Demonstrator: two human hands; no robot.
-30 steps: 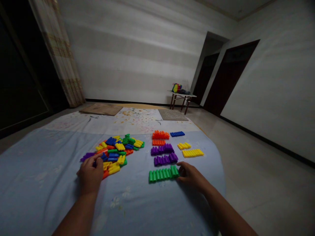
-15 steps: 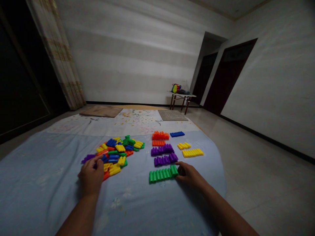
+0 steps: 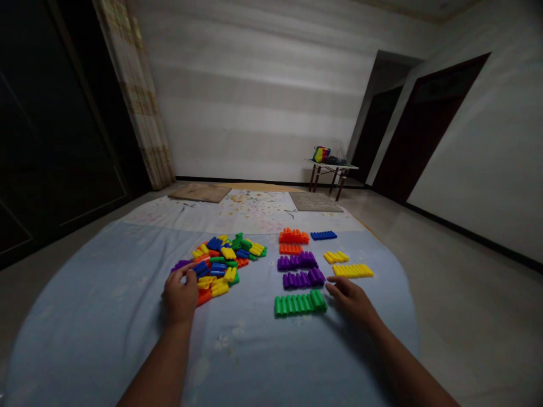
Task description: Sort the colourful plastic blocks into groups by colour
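Observation:
My left hand is at the near left edge of a pile of coloured plastic tube pieces, fingers curled and thumb close to the forefinger. What they hold, if anything, is hidden; blue pieces lie right at the fingertips. My right hand is open, fingers apart, just right of a row of green pieces, with nothing visible in it. The green row's right end sits higher than the rest. Behind it are two purple rows.
Farther back stand orange rows, a blue row and yellow rows. A pale blue cloth covers the table. Two flat mats lie at its far edge. A small side table stands by the wall.
My right hand has let go of the green row's right end and moved slightly away. My left hand stays at the pile, its fingers more curled. The whole view has shifted.

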